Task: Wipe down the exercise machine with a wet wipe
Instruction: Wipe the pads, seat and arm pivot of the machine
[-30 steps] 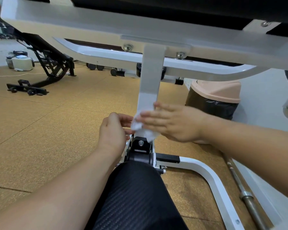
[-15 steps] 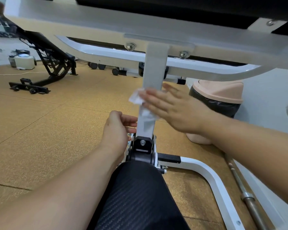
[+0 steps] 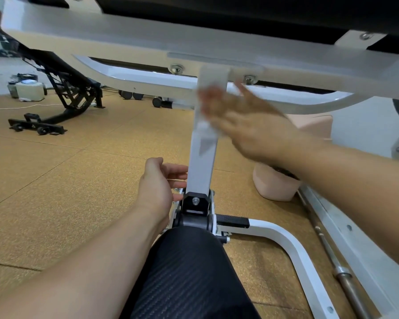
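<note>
Higher up the white post (image 3: 202, 166) now, near upper centre, the right hand (image 3: 251, 127) presses the blurred wet wipe (image 3: 206, 126) under straight fingers; the left hand (image 3: 157, 187) curls loosely beside the post's base.

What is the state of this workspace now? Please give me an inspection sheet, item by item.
Surface: brown cork-like floor, seams visible.
Job's things: wet wipe, blurred, pressed on white upright post near its top.
Clutter: barbell bar on floor at right; pink bin behind post.
Hands: right hand flat on wipe; left hand curled beside post's base, grip unclear.
Cables: white cable on floor, far left.
Surroundings: black bench and white container, far left.
</note>
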`<state>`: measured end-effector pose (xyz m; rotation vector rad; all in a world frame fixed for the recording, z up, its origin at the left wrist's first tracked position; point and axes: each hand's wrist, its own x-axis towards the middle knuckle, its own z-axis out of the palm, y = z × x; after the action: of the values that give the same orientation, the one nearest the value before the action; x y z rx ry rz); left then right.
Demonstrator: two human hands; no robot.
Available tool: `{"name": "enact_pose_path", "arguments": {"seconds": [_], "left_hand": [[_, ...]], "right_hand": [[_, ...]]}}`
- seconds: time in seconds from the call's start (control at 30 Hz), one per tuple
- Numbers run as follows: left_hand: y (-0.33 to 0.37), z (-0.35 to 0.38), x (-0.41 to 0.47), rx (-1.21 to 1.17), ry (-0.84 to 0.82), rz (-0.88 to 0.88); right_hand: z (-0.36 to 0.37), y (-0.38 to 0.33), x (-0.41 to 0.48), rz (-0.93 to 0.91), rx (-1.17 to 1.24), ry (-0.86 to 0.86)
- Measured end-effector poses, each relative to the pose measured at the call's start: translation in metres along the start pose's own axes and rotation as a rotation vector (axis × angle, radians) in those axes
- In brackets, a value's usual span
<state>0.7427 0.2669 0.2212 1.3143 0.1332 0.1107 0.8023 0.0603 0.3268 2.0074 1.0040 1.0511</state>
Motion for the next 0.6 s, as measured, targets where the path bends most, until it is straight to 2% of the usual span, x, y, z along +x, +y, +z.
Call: {"name": "enact_pose_path", "arguments": {"seconds": [0.07,0.13,0.2,0.27,0.33,0.4,0.5,0.57,0.6], "left_hand": [[0.000,-0.002,-0.001,0.012,-0.008,-0.002],[0.000,-0.004,0.000,0.011,-0.019,-0.005],[0.000,-0.004,0.000,-0.006,-0.014,-0.009],[0.000,-0.004,0.001,-0.016,-0.002,-0.011],[-0.001,-0.003,0.002,-0.020,-0.004,-0.005],[-0.001,-0.003,0.003,-0.025,-0.004,-0.004],[-0.001,-0.003,0.005,-0.011,0.004,-0.005],[-0.001,-0.004,0.006,-0.016,0.003,-0.006],[-0.002,-0.004,0.006,-0.027,0.003,-0.006]], "right_hand": [[-0.005,0.007,0.012,0.185,-0.007,0.027],[0.002,-0.013,0.005,0.182,-0.025,0.043],[0.021,-0.046,-0.021,-0.071,-0.027,-0.005],[0.028,-0.066,-0.045,-0.345,0.000,-0.136],[0.024,-0.055,-0.046,-0.442,-0.008,-0.176],[0.015,-0.032,-0.026,-0.291,-0.062,-0.115],[0.001,-0.007,0.003,0.109,-0.057,-0.019],[0.005,-0.021,0.003,0.185,-0.052,-0.002],[0.011,-0.037,-0.005,0.114,-0.055,-0.026]]}}
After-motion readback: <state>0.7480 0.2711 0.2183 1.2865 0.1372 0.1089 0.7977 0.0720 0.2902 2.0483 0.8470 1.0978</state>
